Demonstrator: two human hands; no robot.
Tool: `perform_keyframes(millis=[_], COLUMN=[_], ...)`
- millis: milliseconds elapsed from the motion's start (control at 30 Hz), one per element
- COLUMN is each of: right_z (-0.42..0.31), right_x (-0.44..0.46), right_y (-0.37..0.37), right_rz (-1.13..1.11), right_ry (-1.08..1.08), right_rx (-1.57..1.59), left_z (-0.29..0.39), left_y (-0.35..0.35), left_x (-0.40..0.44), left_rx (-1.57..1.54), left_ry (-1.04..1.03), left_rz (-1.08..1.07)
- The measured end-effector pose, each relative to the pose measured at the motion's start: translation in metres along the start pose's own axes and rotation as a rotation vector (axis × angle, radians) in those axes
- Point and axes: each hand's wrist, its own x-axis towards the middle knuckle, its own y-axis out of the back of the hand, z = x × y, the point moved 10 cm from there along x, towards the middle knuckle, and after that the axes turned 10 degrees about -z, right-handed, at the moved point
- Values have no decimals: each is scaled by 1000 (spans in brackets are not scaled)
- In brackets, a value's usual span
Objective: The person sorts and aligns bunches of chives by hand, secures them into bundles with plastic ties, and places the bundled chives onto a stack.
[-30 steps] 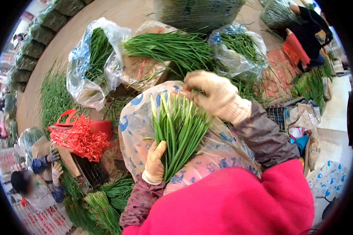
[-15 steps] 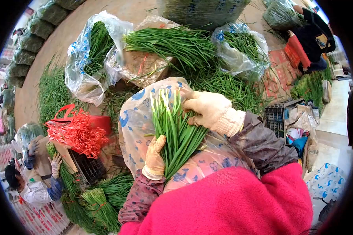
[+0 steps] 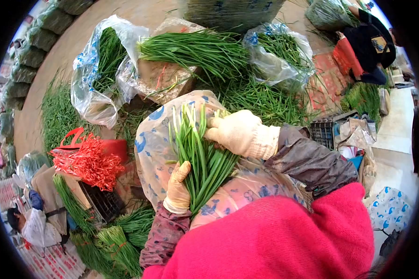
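A bunch of green chives (image 3: 201,162) with pale stem ends lies across my lap, over a patterned plastic apron (image 3: 150,132). My left hand (image 3: 177,189), in a cream glove, is wrapped round the bunch's lower left side, thumb up and the other fingers hidden beneath the leaves. From the right, my gloved right hand (image 3: 241,135) closes its bent fingers on stems near the pale ends. Beyond my knees, a larger pile of chives (image 3: 195,50) rests on a speckled block (image 3: 170,88).
Open plastic bags (image 3: 86,88) of greens flank the block. Left are red ties (image 3: 89,160), a black crate (image 3: 102,202) and tied chive bundles (image 3: 118,244). Another black crate (image 3: 323,132) stands right. Co-workers (image 3: 39,225) sit at left and at upper right (image 3: 370,44).
The view has shifted slightly, so the scene sits further left. My right hand has worked closer over the stems, and a few stems fan out at left. The left co-worker's gloved hand has dropped from view.
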Motion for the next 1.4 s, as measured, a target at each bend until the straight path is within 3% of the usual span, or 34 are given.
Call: perform_keyframes(millis=[33, 133, 233, 367, 433, 533, 567, 600, 767, 867, 933, 1000, 1033, 1067, 1100, 1167, 1200, 1300, 1367, 1400], right_z=[-1, -11, -8, 6, 23, 54, 77, 90, 214, 279, 273, 212, 204, 173, 159, 116, 103, 78, 73, 82], right_x=[-1, -11, -8, -13, -10, -20, -20, -43, -169, -250, -272, -242, -228, -206, -194, -165, -152, -122, -117, -117], right_y=[-4, 13, 10, 17, 20, 39, 42, 58, 78, 40, 0, -10, -38, -44, -71, -66, -53, -45, -37, -44], right_rz=[3, 298, 354, 460, 398, 515, 448, 632, 847, 428, 148, 173, 147, 117, 227, 375, 502, 284, 395, 452], right_ry=[-4, 113, 80, 69, -38, -132, -277, -303, -810, -1234, -1374, -1102, -882, -838, -709, -534, -431, -458, -390, -468], right_rx=[-5, -35, -56, -106, -110, -84, -93, -156, -18, 36, 29, 202, 409, 686, 1023, 1409, 1389, 1129, 947, 1042], left_z=[0, -2, -6, -15, -18, -19, -20, -23, -22, -19, -19, -19, -19, -18, -18, -17, -18, -16, -18, -18], left_y=[1, -5, -11, -11, -14, -19, -17, -14, -18, -10, -12, -13, -13, -12, -11, -12, -11, -10, -10, -9], left_x=[1, 0, 3, 6, 8, 9, 9, 9, 4, 1, 0, -1, -2, -3, -5, -5, -4, -4, -4, -4], left_rx=[11, 86, 389, 492, 490, 479, 478, 462, 317, 311, 303, 280, 264, 274, 282, 311, 331, 360, 370, 372], left_ry=[5, 9, 26, 119, 146, 155, 162, 181, 189, 189, 194, 189, 189, 202, 213, 208, 206, 190, 188, 181], left_rz=[-7, -4, -96, -87, -88, -108, -115, -116, -107, -83, -84, -85, -84, -90, -86, -96, -112, -116, -120, -120])
